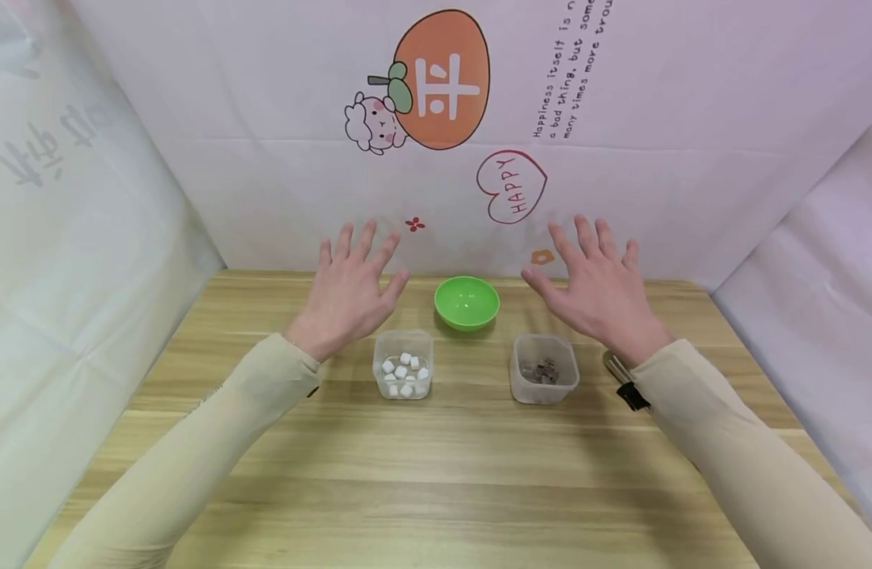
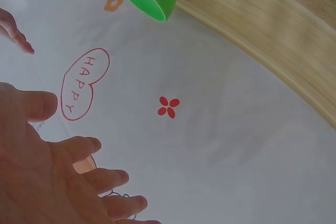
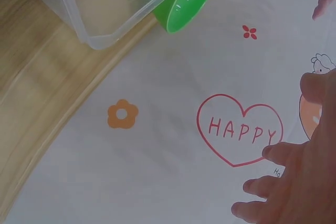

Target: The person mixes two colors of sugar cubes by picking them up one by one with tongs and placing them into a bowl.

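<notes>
Head view — left hand [image 1: 349,294], right hand [image 1: 598,295] spread, green bowl [image 1: 467,303] between.

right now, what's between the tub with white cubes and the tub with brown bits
In the head view, the stretch between the left tub and the right tub is bare table; the green bowl sits farther back, beyond that gap.

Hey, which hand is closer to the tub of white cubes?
Left. In the head view, the left hand is just up and to the left of that tub; the right hand is farther off to its right, past the bowl.
</notes>
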`<action>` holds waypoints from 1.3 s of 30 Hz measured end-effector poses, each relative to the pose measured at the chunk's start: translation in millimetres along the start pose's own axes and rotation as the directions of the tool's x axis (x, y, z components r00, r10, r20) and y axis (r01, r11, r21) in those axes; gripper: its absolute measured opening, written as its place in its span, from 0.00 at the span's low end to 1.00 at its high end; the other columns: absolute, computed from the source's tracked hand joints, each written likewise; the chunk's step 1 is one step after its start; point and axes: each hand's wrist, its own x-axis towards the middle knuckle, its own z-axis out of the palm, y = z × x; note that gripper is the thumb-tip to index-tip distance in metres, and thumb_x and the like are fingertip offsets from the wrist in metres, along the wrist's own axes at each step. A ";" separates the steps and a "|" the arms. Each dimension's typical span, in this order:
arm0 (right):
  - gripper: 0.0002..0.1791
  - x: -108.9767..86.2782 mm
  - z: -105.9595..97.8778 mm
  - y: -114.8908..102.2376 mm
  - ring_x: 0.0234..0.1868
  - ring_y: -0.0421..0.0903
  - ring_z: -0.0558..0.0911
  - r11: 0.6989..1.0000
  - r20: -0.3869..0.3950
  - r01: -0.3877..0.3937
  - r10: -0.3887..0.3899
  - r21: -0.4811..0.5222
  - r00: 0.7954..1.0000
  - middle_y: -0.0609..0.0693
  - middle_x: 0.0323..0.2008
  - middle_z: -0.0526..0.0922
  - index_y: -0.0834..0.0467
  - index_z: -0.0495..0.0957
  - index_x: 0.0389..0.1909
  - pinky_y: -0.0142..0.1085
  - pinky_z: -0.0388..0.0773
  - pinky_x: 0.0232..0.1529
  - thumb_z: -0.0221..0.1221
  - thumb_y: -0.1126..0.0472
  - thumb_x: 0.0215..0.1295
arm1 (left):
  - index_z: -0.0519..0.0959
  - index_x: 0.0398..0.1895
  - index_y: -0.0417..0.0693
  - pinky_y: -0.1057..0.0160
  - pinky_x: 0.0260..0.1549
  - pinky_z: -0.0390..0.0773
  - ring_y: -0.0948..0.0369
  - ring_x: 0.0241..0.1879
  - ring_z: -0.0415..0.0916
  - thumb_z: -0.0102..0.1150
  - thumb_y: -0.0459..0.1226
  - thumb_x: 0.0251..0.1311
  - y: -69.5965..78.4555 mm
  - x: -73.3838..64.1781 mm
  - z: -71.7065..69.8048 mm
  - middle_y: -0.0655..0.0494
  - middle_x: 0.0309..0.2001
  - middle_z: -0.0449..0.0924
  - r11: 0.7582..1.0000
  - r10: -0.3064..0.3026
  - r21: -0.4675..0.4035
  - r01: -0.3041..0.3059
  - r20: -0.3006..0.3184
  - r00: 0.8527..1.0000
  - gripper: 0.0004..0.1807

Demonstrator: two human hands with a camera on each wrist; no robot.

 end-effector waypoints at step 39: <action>0.51 -32.2 5.9 15.2 0.82 0.69 0.42 1.000 -0.042 -0.007 0.009 0.024 0.999 0.66 0.84 0.43 0.55 0.51 0.85 0.78 0.36 0.73 0.42 0.24 0.75 | 0.52 0.87 0.56 0.32 0.79 0.39 0.37 0.82 0.35 0.35 0.60 0.80 19.3 -31.7 18.5 0.44 0.85 0.41 0.998 0.040 -0.059 -0.039 0.022 0.999 0.38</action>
